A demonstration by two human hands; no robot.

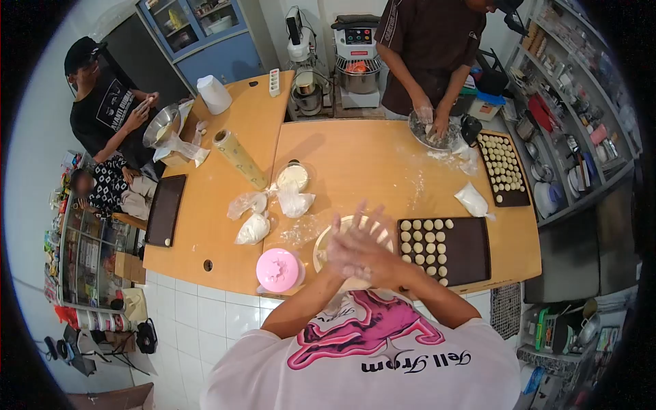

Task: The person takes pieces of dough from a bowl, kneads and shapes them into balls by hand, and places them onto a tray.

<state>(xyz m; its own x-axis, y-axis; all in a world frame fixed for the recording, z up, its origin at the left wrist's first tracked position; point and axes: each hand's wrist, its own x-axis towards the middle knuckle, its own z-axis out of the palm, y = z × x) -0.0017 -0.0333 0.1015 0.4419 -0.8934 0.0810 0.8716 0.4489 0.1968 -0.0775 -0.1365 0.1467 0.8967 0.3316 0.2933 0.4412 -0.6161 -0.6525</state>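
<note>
My left hand (pixel 336 249) and my right hand (pixel 374 258) are brought together palm to palm, blurred by motion. Their fingers look stretched out, and anything between the palms is hidden. Both are over a round, pale-rimmed bowl (pixel 318 247), whose contents they mostly cover. Just right of them lies a dark baking tray (pixel 471 253), with rows of small round dough balls (pixel 429 247) on its left side. A pink lidded container (pixel 279 269) stands to the left of the bowl.
Flour bags (pixel 253 229), a tub of white powder (pixel 294 176) and a cling-film roll (pixel 240 160) stand left of centre. Another bag (pixel 473 200) and a full dough tray (pixel 504 171) lie right. Across the table a co-worker's hands (pixel 437 126) work in a metal bowl; another person stands far left.
</note>
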